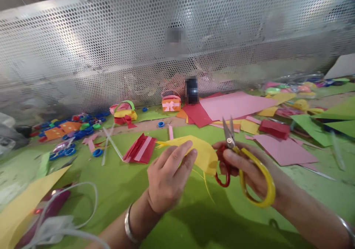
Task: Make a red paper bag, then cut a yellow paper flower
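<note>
My left hand [169, 175] pinches a piece of yellow paper [199, 153] above the green table cover [116, 182], fingers closed on the sheet. A thin yellow strip hangs from the paper's lower edge. My right hand [249, 169] grips a pair of scissors [238, 160] with red and yellow handles, blades pointing up and away, just right of the paper. The blades are nearly closed and not touching the paper.
A folded red and pink paper piece [140, 149] lies left of my hands. Pink sheets [235, 105] and a small orange paper box [171, 103] sit further back by the perforated metal wall [138, 49]. Blue rings [83, 130] are scattered left. A white cable [83, 204] lies near left.
</note>
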Tool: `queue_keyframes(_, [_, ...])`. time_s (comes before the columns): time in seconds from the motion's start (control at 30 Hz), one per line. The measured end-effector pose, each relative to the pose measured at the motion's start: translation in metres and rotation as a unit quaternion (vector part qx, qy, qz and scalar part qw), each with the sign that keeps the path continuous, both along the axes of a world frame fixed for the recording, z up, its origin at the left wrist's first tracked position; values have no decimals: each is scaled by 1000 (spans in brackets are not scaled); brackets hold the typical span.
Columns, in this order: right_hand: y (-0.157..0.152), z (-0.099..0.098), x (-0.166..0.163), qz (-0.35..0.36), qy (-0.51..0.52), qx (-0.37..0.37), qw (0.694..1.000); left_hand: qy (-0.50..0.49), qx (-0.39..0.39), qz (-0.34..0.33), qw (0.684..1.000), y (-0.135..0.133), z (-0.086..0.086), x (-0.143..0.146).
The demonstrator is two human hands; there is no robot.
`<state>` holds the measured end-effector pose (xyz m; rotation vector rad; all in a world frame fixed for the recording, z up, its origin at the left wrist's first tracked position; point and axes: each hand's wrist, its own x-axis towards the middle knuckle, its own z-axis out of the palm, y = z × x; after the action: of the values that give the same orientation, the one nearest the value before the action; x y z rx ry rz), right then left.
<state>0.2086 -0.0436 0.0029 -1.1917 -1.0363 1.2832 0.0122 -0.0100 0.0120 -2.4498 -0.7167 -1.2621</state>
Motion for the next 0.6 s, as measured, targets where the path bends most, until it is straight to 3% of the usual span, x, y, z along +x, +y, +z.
queue_keyframes(0.13, [0,2,-6,-30,-61,-36,997,22,-18,-42,999,5,-9,1])
queue_keyframes(0.3, [4,9,-4,-80,-100,-2,992,-61,-71,-54,994,2,-15,8])
queue_keyframes(0.6, [7,7,4,-105,-112,99,983,-139,-114,-70,981,-8,0,12])
